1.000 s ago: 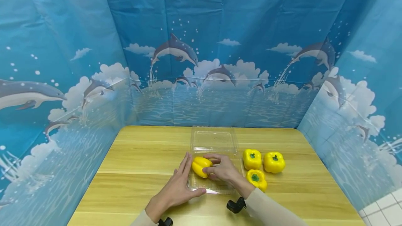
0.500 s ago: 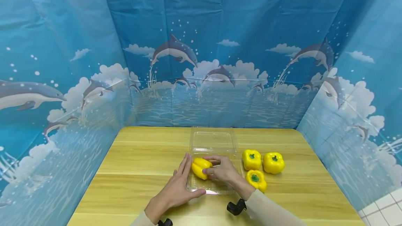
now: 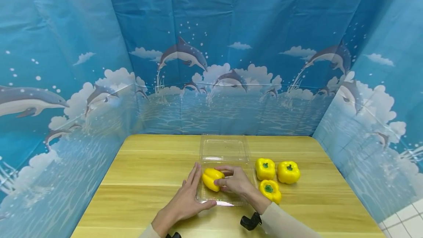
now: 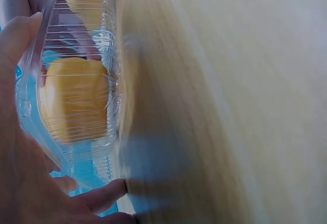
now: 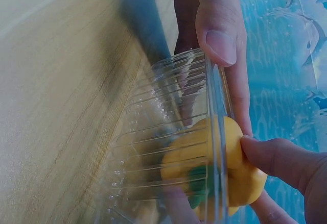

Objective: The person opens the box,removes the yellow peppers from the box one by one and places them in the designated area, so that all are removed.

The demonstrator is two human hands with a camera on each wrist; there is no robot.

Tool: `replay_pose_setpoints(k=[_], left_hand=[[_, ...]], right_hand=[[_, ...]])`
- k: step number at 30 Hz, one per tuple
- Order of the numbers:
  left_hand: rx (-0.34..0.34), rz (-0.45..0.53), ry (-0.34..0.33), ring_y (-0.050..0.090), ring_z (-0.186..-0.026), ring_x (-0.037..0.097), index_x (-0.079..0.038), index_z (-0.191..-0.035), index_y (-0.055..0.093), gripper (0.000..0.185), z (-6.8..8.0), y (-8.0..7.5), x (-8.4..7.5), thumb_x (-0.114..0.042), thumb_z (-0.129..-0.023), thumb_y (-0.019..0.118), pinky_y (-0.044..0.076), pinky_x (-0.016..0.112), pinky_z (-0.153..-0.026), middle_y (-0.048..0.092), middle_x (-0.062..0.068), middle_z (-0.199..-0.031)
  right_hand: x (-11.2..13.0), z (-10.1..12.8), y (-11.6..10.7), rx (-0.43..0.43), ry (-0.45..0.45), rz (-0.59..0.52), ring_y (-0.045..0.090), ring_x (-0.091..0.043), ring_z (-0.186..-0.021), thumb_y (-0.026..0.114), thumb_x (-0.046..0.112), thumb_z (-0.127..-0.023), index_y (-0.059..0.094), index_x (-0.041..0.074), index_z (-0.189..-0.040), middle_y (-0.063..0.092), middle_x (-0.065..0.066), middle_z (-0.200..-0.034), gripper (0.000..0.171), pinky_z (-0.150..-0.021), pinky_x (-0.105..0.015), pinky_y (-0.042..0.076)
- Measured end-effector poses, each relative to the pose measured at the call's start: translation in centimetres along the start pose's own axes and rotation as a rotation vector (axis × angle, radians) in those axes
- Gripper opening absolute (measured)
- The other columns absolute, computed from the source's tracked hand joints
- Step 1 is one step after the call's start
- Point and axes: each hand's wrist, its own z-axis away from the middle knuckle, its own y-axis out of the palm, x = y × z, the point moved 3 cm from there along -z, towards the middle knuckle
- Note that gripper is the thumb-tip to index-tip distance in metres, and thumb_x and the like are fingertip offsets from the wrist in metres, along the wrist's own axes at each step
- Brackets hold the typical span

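Observation:
A yellow bell pepper [image 3: 212,179] lies on its side in the left part of a clear plastic clamshell box [image 3: 228,202], whose lid [image 3: 224,148] is folded back. My right hand [image 3: 235,183] holds this pepper, thumb on the near side and fingers behind. Its green stem [image 5: 199,183] shows through the box wall in the right wrist view. Along the box's left edge my left hand [image 3: 188,197] rests with straight fingers, its thumb at the front rim. The left wrist view shows that hand [image 4: 30,168] beside the ribbed wall, with the pepper [image 4: 76,99] behind it.
Right of the box stand three more yellow bell peppers: one at the back [image 3: 265,169], one farther right [image 3: 289,172] and one nearer [image 3: 270,191], partly behind my right forearm. The wooden table [image 3: 148,164] meets a blue dolphin-print curtain [image 3: 211,109] at the back and sides.
Hardly anything moves. The held pepper shifts very slightly toward the front of the box with my right hand, while my left hand stays at the box's edge.

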Motion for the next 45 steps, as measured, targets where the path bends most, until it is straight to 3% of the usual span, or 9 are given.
replay_pose_setpoints(k=[13,25,45], left_hand=[[-0.001,-0.004,0.002,0.039,-0.174,0.054,-0.022,-0.19,-0.001,0.139,-0.1,0.0,-0.1,-0.088,-0.095,0.075,0.027,0.082,-0.141,-0.008,0.006,-0.2],[-0.006,0.001,-0.002,0.04,-0.172,0.055,-0.021,-0.19,-0.001,0.139,0.0,-0.2,0.0,-0.084,-0.095,0.078,0.028,0.083,-0.139,-0.008,0.006,-0.2],[-0.004,-0.017,-0.007,0.041,-0.171,0.057,-0.023,-0.19,-0.003,0.142,0.2,-0.1,0.1,-0.091,-0.093,0.074,0.029,0.082,-0.14,-0.008,0.005,-0.2]], right_hand=[[0.3,0.8,-0.4,0.014,-0.019,-0.011,0.081,-0.029,-0.113,0.092,0.003,-0.097,0.077,0.006,-0.151,0.063,-0.037,-0.156,0.057,-0.099,-0.054,0.075],[0.9,1.3,-0.5,0.011,-0.032,0.002,0.082,-0.026,-0.112,0.095,0.005,-0.096,0.079,0.009,-0.15,0.065,-0.034,-0.157,0.057,-0.098,-0.051,0.075],[1.2,3.2,-1.3,-0.012,-0.1,-0.004,0.08,-0.045,-0.133,0.095,0.01,-0.096,0.079,0.011,-0.151,0.067,-0.033,-0.156,0.057,-0.099,-0.053,0.075]])
